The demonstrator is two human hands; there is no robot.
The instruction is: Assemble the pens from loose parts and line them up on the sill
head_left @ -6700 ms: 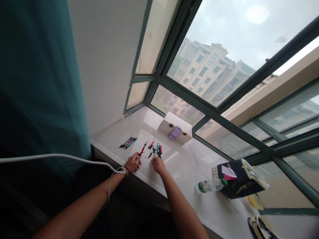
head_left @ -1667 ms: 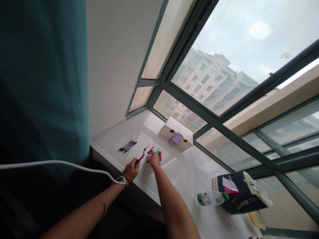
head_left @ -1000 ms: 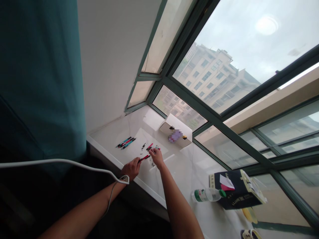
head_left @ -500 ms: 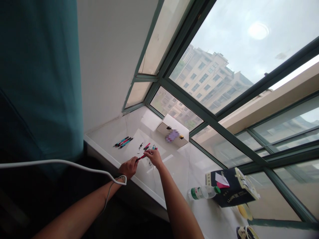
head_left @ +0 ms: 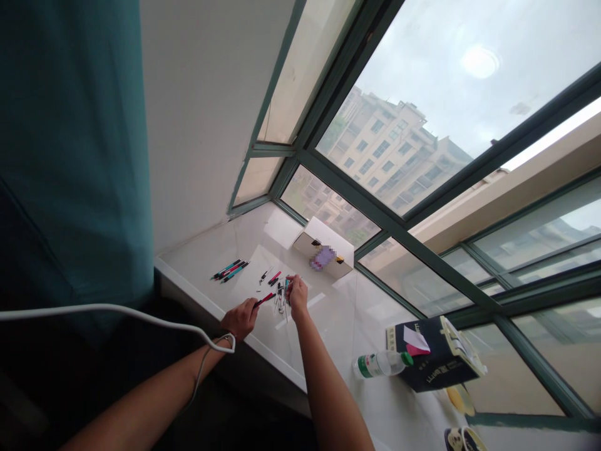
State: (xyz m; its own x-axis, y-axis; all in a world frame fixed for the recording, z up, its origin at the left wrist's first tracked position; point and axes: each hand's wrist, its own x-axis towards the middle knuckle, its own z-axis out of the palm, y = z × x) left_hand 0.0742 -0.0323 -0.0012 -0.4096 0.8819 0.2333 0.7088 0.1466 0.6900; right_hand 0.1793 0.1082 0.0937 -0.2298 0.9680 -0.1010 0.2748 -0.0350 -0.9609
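Note:
My left hand (head_left: 241, 318) is closed around a red and black pen (head_left: 265, 299) near the front edge of the white sill. The pen points up and right, toward a scatter of small pen parts (head_left: 280, 299), some black, some clear or silvery. Over the right side of that scatter is my right hand (head_left: 297, 294), its fingers curled in among the pieces; what they pinch is too small to make out. Farther left, several red, blue and black pens (head_left: 230, 270) lie side by side. A short red piece (head_left: 275, 276) rests just beyond the scatter.
A white open box (head_left: 323, 247) with clips stands against the window. Toward the right are a green-capped bottle (head_left: 381, 364), a dark carton (head_left: 434, 354) and a paper cup (head_left: 471, 438). A white cable (head_left: 117, 308) crosses by my left wrist. A teal curtain (head_left: 75, 125) hangs left.
My right hand has left the pen's upper end and moved right and slightly up to the loose parts. My left hand still holds the pen in nearly the same place.

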